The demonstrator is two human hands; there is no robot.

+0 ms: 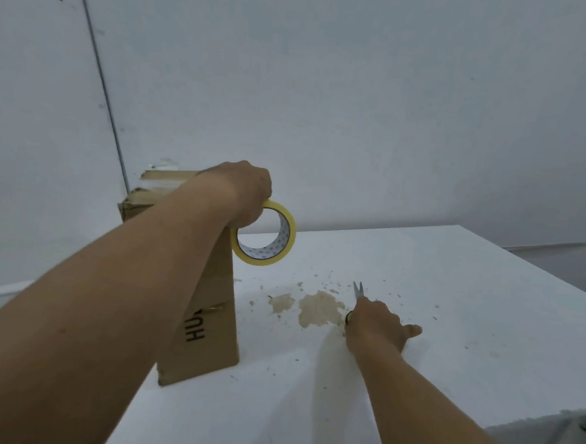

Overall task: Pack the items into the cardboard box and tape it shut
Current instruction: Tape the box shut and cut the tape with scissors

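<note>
While left grip (243, 198) clutches tape roll (266, 235), box (210, 319) probably touching

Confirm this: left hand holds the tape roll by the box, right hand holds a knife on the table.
Not a knife. The head view shows the right hand on scissors on the table. The left hand does hold the tape roll by the box.

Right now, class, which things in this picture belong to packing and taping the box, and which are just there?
Belong to the job:
cardboard box, standing upright
tape roll, gripped by the left hand at the box's top
scissors, under the right hand

Just there:
brown stain and specks on the white table
grey wall
</note>
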